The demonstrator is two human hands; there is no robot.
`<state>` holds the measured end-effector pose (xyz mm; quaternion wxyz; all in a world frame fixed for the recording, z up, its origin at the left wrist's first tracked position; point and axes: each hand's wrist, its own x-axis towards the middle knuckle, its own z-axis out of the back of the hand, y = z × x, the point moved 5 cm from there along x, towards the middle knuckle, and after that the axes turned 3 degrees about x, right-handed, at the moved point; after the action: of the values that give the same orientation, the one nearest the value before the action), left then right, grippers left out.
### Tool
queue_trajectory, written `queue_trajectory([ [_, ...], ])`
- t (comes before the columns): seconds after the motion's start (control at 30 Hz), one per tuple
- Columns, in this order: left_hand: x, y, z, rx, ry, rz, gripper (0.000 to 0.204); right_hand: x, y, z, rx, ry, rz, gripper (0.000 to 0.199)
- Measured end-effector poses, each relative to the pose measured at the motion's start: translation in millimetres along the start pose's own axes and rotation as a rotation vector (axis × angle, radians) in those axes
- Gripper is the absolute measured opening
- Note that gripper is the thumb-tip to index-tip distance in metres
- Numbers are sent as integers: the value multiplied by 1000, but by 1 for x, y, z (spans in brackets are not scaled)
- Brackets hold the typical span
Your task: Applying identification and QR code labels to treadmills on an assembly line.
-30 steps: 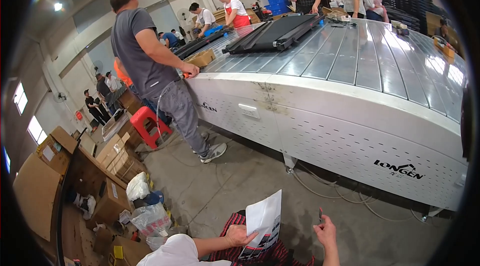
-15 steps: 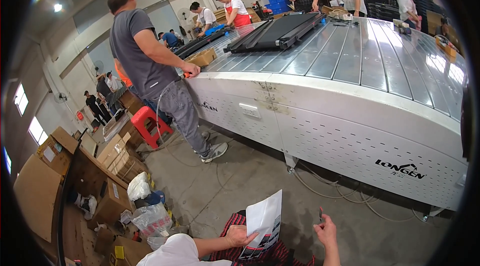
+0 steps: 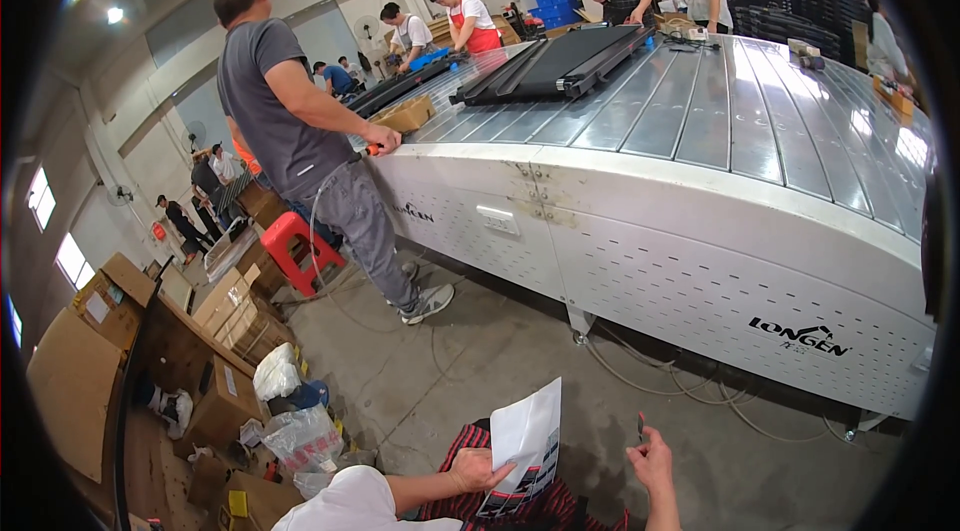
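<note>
White sheet [image 3: 528, 433], gripped by partly hidden left hand [image 3: 474, 471]; right hand [image 3: 653, 461] pinching small dark piece [image 3: 641, 423], kind unclear

A factory hall: a slatted conveyor [image 3: 735, 121] with workers [image 3: 290, 86] alongside runs beyond the right hand [image 3: 652, 461], cardboard boxes [image 3: 222, 399] well to its left.

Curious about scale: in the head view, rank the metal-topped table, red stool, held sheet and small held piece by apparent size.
1. Metal-topped table
2. Held sheet, helped by nearness
3. Red stool
4. Small held piece
</note>
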<state>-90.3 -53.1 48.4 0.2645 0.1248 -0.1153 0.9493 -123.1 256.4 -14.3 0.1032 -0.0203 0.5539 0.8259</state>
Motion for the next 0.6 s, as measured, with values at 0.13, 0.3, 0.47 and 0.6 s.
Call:
queue_trajectory([
  [0.13, 0, -1, 0, 2, 2, -8, 29, 0, -2, -1, 16, 3, -12, 48],
  [0.3, 0, -2, 3, -4, 4, -1, 29, 0, -1, 0, 7, 2, 0, 48],
  [0.47, -1, -1, 3, 10, 32, 1, 29, 0, -4, 0, 16, -1, -4, 49],
  [0.6, -4, 2, 1, 9, 36, 2, 30, -3, -6, 1, 1, 3, 5, 50],
])
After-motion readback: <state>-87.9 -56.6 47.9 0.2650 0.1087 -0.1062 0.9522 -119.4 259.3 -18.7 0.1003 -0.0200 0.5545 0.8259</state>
